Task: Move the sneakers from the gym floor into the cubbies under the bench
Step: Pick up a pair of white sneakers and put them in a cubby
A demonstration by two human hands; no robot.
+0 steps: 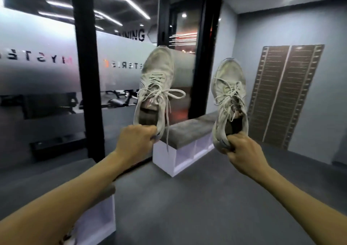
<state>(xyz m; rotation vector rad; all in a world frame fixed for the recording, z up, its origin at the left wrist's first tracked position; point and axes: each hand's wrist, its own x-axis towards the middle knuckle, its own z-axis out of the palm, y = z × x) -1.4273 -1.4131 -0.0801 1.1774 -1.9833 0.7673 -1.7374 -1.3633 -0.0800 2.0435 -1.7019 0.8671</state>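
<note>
Grey gym floor point(187, 207) runs under your outstretched arms, and close by your left elbow stands a white cubby unit point(97, 218) with a padded top. Your left hand point(135, 141) has its fingers curled tight on the heel of the left sneaker point(155, 87), your right hand point(242, 152) clenched likewise on the right sneaker point(229, 98), both held up in the air, toes away from you, laces dangling. Beyond them the worktop point(187, 132), grey-cushioned, stands against the glass wall point(47, 60), its white cubbies point(197, 149) showing nothing inside from here.
</note>
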